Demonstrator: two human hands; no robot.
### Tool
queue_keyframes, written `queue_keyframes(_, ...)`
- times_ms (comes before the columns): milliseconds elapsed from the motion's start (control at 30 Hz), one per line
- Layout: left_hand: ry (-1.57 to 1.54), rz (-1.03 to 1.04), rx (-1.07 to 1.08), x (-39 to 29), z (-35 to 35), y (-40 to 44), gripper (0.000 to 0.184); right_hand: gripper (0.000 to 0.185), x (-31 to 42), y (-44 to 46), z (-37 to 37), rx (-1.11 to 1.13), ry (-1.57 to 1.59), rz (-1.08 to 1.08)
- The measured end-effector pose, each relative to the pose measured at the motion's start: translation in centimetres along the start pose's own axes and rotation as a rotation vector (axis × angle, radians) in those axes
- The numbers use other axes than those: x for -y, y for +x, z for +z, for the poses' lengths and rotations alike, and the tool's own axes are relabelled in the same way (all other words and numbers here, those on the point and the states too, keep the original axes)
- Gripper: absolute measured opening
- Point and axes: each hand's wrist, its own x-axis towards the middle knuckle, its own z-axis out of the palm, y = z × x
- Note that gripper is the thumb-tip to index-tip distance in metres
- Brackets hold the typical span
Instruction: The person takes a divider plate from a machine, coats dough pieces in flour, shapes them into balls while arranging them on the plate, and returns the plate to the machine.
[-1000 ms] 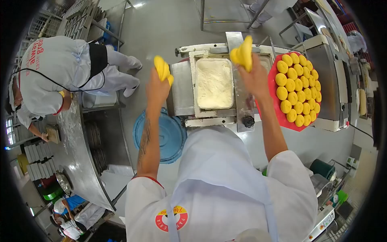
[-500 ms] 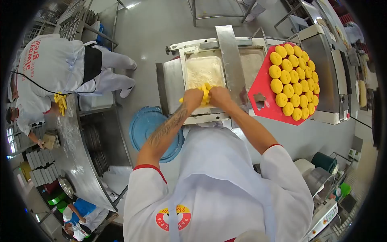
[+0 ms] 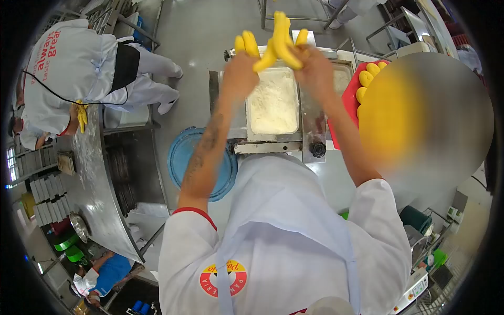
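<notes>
A smooth steel table [image 3: 97, 191] with whitish smears stands well to the left, a round, ridged blue plastic lid [image 3: 180, 156] lies nearer, and a flat red board [image 3: 350, 93] bearing plump yellow rounds [image 3: 366, 79] is partly hidden by blur at right. Between them sits a rectangular pan [image 3: 297, 113] of pale, crumbly powder [image 3: 273, 100]. Over its far end, the left hand [image 3: 241, 77] and right hand [image 3: 316, 72], slightly apart, are both clenched around soft, rope-like yellow dough [image 3: 282, 39].
</notes>
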Motion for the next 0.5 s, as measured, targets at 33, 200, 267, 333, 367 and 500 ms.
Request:
queue_keyframes(33,0.041,-0.042,0.026,-0.5,2.3,-1.4,0.024,0.047,-0.3,-2.0,2.0,0.074,-0.039,-0.041)
queue_keyframes(200,0.247,-0.202,0.293,4.0,20.5,-9.7,0.014,0.026,-4.7,-12.9,15.4,0.703,-0.265,-0.132)
queue_keyframes(267,0.241,-0.303,0.082,3.4,23.8,-10.0,0.014,0.019,-5.2,-12.7,18.6,0.701,-0.264,-0.033)
queue_keyframes(333,0.220,-0.238,0.290,3.5,22.0,-10.1,0.013,0.010,-4.1,-13.2,16.5,0.682,-0.197,-0.111)
queue_keyframes(367,0.214,-0.194,0.373,4.0,20.6,-8.9,0.013,0.010,-3.6,-12.8,15.9,0.769,-0.185,-0.033)
queue_keyframes(500,-0.343,-0.545,0.494,6.0,15.7,-5.2,0.013,0.018,-5.1,-7.8,13.2,0.890,0.102,0.372)
